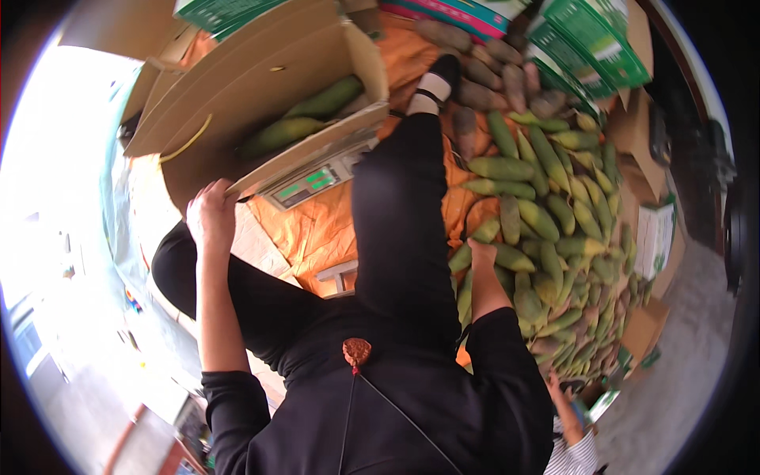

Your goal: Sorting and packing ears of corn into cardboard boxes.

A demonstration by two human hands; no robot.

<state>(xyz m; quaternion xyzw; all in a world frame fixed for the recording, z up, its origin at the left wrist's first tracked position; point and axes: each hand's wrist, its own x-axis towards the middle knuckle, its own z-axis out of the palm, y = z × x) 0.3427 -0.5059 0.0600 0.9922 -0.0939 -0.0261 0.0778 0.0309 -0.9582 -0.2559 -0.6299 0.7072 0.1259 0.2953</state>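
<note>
My left hand pinches the near rim of an open cardboard box, with the thumb at its corner. Inside the box lie a green radish and another green radish. The box rests on a digital scale with a lit green display. To the right, my right hand is in a large pile of green radishes, its fingers curled round a green radish at the near left edge; the fingertips are partly hidden.
Reddish, soil-covered roots lie beyond the pile, by my foot. Green printed cartons stand at the far right. Orange sheeting covers the floor between my legs. Another person's hand shows at the pile's near end.
</note>
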